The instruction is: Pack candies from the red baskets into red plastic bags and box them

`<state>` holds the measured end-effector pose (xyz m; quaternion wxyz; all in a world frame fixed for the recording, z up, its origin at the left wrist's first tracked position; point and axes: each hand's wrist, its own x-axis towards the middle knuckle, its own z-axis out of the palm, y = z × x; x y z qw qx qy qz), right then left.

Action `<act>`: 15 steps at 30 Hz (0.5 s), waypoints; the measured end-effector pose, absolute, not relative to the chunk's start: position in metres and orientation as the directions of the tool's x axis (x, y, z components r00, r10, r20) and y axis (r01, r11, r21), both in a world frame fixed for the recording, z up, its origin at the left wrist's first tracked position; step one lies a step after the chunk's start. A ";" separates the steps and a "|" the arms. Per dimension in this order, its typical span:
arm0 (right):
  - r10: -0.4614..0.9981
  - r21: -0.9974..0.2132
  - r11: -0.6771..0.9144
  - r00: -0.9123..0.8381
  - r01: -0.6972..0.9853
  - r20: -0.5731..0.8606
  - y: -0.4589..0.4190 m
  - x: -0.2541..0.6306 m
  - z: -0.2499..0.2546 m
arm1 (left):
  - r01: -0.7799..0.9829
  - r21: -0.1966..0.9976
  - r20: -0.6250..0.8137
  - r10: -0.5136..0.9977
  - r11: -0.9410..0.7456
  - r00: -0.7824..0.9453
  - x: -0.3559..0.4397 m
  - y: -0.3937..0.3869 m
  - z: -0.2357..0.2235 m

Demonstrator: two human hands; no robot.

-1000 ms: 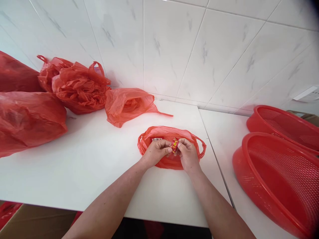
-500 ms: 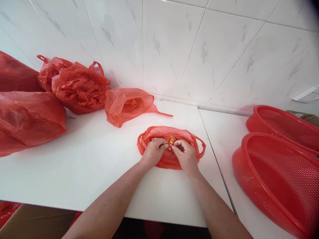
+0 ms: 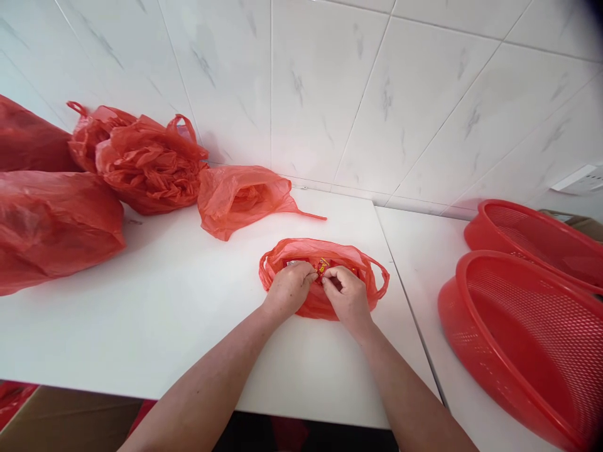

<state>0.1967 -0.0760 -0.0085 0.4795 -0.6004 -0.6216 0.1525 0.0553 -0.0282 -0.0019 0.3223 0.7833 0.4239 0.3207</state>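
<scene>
A small red plastic bag [image 3: 365, 263] lies flat on the white table [image 3: 188, 314] in front of me. Both hands rest on top of it. My left hand [image 3: 288, 289] and my right hand [image 3: 346, 295] are closed in pinches, fingertips meeting on a small red and yellow wrapped candy [image 3: 323, 266] at the bag's mouth. A white-labelled item [image 3: 293, 263] shows through the bag just left of the candy.
Several fuller red plastic bags [image 3: 146, 163] sit at the back left, one lying open [image 3: 235, 198] near the tiled wall. Two red mesh baskets [image 3: 527, 326] stand on the adjoining table at right. A cardboard box [image 3: 56, 420] shows below the table's front edge.
Both hands have slid slightly away from me over the bag, carrying the candy lower and toward the bag's mouth. Nothing else has moved.
</scene>
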 end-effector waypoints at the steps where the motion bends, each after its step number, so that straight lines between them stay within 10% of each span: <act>1: 0.901 -0.789 0.211 0.197 0.577 0.386 -0.076 0.196 -0.008 | 0.452 0.786 0.226 0.877 -0.421 0.424 0.055 -0.029 -0.002; 8: 0.938 -0.875 0.140 0.221 0.464 0.267 -0.074 0.194 -0.008 | 0.449 0.814 0.229 0.914 -0.368 0.334 0.058 -0.031 -0.004; 15: 0.891 -0.607 0.240 0.076 0.757 0.448 -0.073 0.198 -0.016 | 0.560 0.722 0.210 0.900 -0.405 0.381 0.062 -0.032 -0.007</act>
